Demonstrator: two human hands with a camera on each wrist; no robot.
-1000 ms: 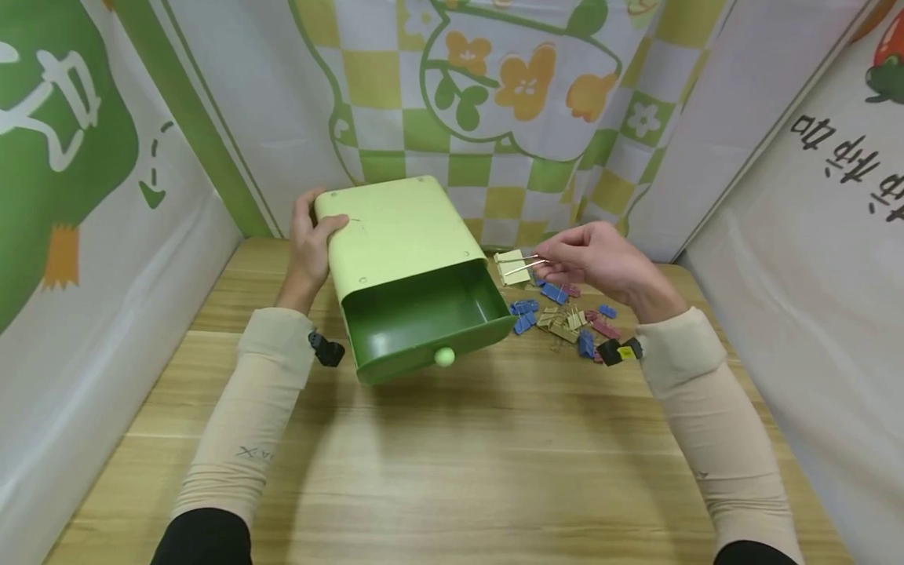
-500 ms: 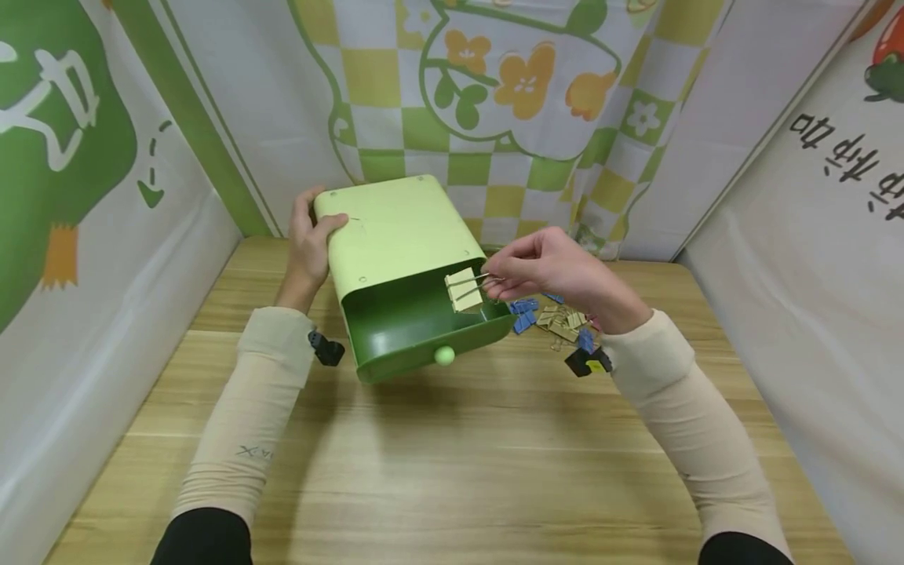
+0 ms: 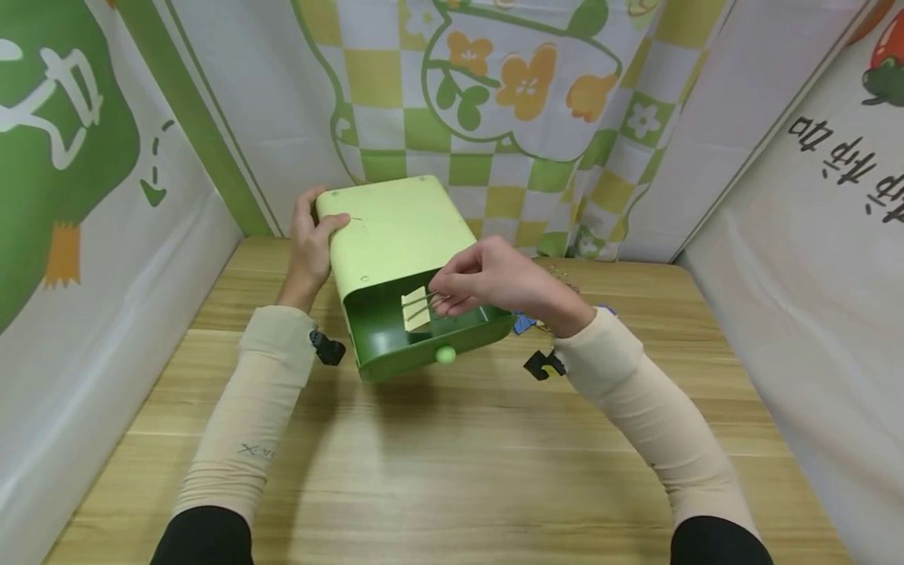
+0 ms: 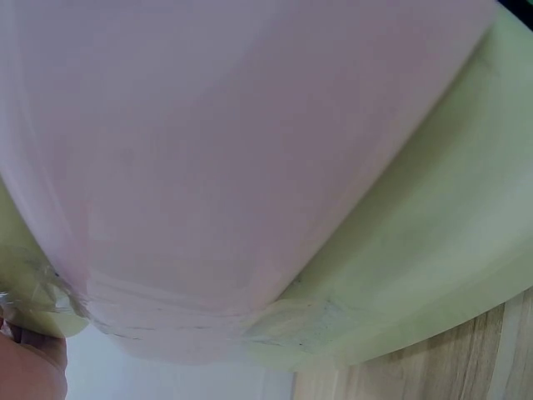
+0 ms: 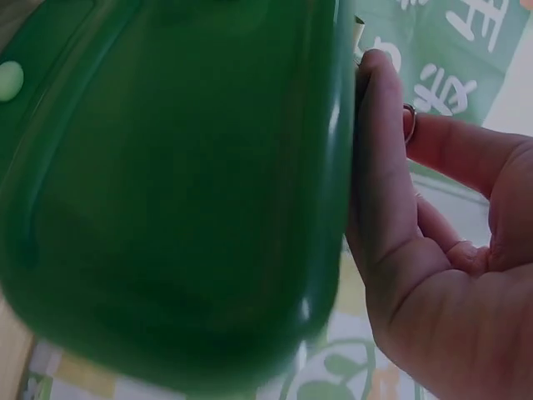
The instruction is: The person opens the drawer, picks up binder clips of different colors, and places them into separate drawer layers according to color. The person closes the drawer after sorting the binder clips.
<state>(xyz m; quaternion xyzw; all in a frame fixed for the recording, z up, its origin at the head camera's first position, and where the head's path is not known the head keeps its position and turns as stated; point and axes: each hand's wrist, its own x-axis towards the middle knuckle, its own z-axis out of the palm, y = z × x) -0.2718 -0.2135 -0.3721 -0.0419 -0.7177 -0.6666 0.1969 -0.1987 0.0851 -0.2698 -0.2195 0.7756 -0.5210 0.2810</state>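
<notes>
A pale green storage box point(image 3: 391, 227) stands at an angle on the table in the head view, its dark green drawer point(image 3: 402, 362) pulled out toward me. My left hand point(image 3: 309, 243) grips the box's back left corner, thumb on top; the fingers round the side are partly hidden. Between thumb and fingertips my right hand point(image 3: 497, 278) pinches the wire handles of a pale yellow binder clip point(image 3: 416, 309), which hangs over the drawer's inside. In the right wrist view, the drawer's green wall point(image 5: 183, 192) covers much of the picture beside the fingers.
Blue binder clips point(image 3: 524, 322) and others lie right of the drawer, mostly hidden by my right hand and wrist. A round light green knob point(image 3: 446, 355) sticks out from the drawer front. A checked curtain point(image 3: 504, 176) hangs behind the wooden table point(image 3: 452, 471).
My right hand has carried the binder clip leftward and slightly down, from beside the box to over the open drawer. The left hand and box stay put.
</notes>
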